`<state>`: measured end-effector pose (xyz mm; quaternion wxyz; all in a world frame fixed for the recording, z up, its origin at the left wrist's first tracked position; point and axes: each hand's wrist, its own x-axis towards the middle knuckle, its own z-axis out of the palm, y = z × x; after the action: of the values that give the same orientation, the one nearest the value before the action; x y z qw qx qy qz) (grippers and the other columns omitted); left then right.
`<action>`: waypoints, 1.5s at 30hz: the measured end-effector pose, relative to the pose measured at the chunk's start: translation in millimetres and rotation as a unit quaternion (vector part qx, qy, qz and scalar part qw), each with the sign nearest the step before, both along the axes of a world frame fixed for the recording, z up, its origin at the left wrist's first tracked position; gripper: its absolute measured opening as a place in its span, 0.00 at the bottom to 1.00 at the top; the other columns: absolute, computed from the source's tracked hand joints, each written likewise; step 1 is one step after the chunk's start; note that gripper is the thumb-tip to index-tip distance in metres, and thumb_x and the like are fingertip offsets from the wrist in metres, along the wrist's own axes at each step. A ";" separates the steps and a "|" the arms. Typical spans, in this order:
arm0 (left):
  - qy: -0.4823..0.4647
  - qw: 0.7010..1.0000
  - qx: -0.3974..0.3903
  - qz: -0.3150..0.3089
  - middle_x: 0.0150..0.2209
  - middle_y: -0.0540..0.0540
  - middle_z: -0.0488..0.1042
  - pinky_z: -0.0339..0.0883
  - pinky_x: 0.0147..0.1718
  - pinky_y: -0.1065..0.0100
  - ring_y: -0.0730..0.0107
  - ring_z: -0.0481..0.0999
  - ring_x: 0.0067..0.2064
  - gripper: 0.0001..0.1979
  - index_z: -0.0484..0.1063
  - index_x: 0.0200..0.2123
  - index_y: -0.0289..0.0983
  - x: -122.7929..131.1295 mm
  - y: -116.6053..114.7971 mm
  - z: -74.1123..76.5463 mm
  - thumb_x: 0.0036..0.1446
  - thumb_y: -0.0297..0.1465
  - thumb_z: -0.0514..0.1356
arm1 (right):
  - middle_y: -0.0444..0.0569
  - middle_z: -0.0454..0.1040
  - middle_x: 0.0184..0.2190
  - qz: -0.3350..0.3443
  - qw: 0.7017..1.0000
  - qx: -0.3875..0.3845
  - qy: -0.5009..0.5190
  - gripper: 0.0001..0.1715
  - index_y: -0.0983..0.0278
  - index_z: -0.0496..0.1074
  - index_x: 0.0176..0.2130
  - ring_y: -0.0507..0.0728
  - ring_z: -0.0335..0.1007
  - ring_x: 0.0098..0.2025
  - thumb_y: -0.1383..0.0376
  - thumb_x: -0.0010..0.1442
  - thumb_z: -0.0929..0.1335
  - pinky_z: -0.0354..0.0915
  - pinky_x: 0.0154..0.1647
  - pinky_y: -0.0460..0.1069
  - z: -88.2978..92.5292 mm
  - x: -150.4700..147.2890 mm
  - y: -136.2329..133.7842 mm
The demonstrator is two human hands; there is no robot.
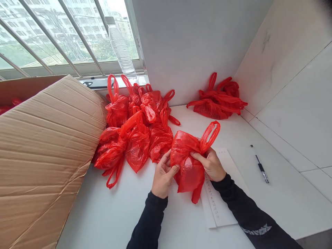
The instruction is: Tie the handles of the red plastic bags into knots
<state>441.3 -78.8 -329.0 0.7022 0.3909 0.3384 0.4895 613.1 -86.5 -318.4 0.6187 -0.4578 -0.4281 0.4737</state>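
Observation:
Between my two hands is a red plastic bag [190,162], held up over the white tabletop with one loop handle standing up at its top right. My left hand [164,174] grips the bag's left side, thumb in front. On the upper right side, my right hand [210,163] pinches the plastic just below the loop handle. What the bag contains cannot be made out. Just left of it, several knotted red bags [137,145] are heaped together against the wall and the cardboard box. Partly under the held bag lies a sheet of paper [228,204] with a column of handwriting.
A large cardboard box [46,145] stands at the left, with red plastic inside. More red bags [218,102] lie in the back right corner. A pen [262,172], its cap off, rests on the right. A water bottle [121,48] stands on the windowsill.

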 end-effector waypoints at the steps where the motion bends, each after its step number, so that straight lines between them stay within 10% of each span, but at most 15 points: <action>1: -0.001 1.000 -0.003 0.000 0.51 0.40 0.78 0.68 0.54 0.56 0.54 0.77 0.53 0.29 0.70 0.56 0.39 -0.1 0.0 -0.2 0.49 0.31 0.70 | 0.49 0.80 0.46 -0.001 1.000 0.000 -0.006 0.22 0.59 0.74 0.51 0.64 0.75 0.50 0.58 0.57 0.74 0.68 0.55 0.59 -0.1 0.2 -0.3; 16: 0.042 0.998 0.031 0.034 0.50 0.43 0.78 0.67 0.55 0.58 0.56 0.75 0.54 0.22 0.72 0.50 0.41 -1.1 -1.5 3.5 0.51 0.34 0.70 | 0.49 0.75 0.54 0.055 0.997 -0.002 -0.045 0.32 0.57 0.68 0.59 0.65 0.69 0.58 0.57 0.57 0.73 0.63 0.62 0.60 5.6 -0.7 -6.7; 24: -0.080 0.991 -0.050 0.096 0.46 0.45 0.80 0.72 0.49 0.60 0.58 0.80 0.48 0.23 0.70 0.53 0.42 -7.4 3.0 7.6 0.55 0.38 0.67 | 0.52 0.74 0.53 0.217 0.976 -0.024 -0.011 0.53 0.54 0.47 0.70 0.62 0.74 0.52 0.57 0.56 0.75 0.69 0.55 0.59 8.7 -2.9 -11.8; 35: -0.090 0.995 -0.026 0.024 0.59 0.41 0.71 0.69 0.54 0.53 0.50 0.72 0.58 0.37 0.59 0.64 0.46 0.9 -5.3 19.6 0.52 0.33 0.68 | 0.48 0.77 0.49 0.105 0.994 -0.007 -0.018 0.24 0.59 0.70 0.52 0.60 0.74 0.51 0.58 0.57 0.74 0.70 0.53 0.54 9.3 -2.4 -5.1; 45: -0.063 0.996 0.016 0.067 0.61 0.39 0.69 0.69 0.55 0.54 0.49 0.69 0.61 0.42 0.57 0.65 0.46 2.6 -3.9 21.8 0.49 0.29 0.71 | 0.50 0.72 0.56 0.157 0.988 -0.001 -0.008 0.28 0.58 0.64 0.59 0.60 0.70 0.56 0.60 0.61 0.72 0.66 0.58 0.55 13.3 2.2 -7.9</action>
<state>443.9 -82.7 -307.2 0.6814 0.3467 0.3107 0.5648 615.3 -94.3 -305.1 0.5325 -0.3897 -0.4991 0.5617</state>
